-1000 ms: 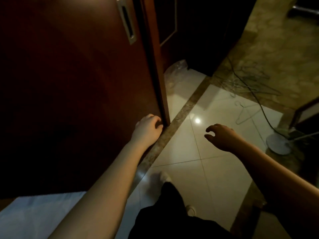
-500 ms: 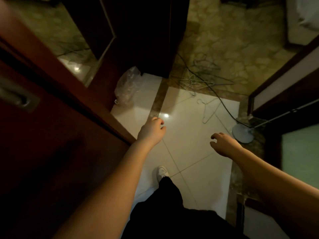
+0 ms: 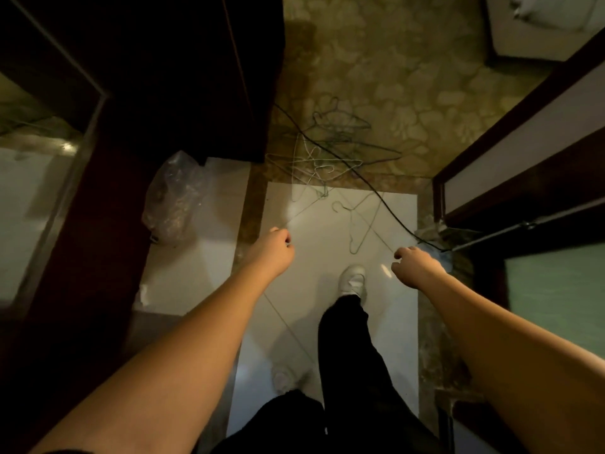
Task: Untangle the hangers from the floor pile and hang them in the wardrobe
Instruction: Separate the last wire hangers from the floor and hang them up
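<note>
A tangled pile of thin wire hangers (image 3: 330, 152) lies on the floor ahead, across the join of the white tiles and the patterned brown floor. One pale green hanger (image 3: 357, 227) lies apart on the white tile, nearer to me. My left hand (image 3: 273, 252) hovers above the tile left of it, fingers curled, holding nothing. To the right of that hanger hangs my right hand (image 3: 414, 267), fingers loosely curled and empty. The dark wooden wardrobe (image 3: 108, 178) stands at my left.
A black cable (image 3: 370, 188) runs across the hanger pile toward the right wall. A crumpled clear plastic bag (image 3: 175, 198) sits by the wardrobe's base. Dark furniture (image 3: 523, 149) lines the right side. My white shoe (image 3: 353, 280) steps on the white tile.
My left hand has left the wardrobe door's edge. The view has turned from the door to the floor, and I have stepped closer to the hanger pile.
</note>
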A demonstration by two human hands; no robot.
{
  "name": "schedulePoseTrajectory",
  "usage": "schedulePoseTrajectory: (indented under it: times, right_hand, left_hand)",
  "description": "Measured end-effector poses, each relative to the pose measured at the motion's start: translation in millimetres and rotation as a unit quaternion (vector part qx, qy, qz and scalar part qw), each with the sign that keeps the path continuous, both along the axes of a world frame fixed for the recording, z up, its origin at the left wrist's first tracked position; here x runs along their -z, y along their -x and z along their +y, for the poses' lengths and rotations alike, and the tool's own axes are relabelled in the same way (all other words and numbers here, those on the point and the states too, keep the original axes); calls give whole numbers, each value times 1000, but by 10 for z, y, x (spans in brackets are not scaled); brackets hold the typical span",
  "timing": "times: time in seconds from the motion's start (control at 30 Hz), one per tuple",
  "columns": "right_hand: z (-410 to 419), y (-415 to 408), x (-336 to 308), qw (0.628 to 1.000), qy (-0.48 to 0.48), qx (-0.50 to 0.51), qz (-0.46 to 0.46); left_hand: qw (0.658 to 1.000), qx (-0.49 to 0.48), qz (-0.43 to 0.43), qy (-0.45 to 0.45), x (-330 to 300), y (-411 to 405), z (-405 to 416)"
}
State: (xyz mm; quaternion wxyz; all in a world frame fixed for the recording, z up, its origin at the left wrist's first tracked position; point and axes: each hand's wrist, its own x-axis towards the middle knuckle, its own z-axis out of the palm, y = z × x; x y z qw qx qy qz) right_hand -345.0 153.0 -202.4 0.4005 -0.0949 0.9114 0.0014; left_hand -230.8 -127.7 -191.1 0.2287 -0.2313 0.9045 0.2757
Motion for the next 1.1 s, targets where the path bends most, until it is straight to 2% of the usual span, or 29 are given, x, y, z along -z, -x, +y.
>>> schedulePoseTrajectory:
  times: [0.27,0.5,0.8,0.97,1.1]
  right_hand:
    - [-249,1881,1098,997,-5,46,-67]
    - [-454,2904,2268,992,-27,70,-105]
    - [-765,3295,4335,988,-48,80,-126]
    - [-922,3270,5297,989,-35,78,-121]
    - [-1003,3301,5837,991,-25,91,-94]
  left_hand:
    - [999,16,-40,20,949,1958,-315]
    - [996,9,-91,-13,2033,3161,-568]
    - [988,-59,-123,-78,4155,3789,-863]
    - [989,-39,-132,-50,5080,3989,-1058]
    - [994,22,-108,9,5612,4309,-1152]
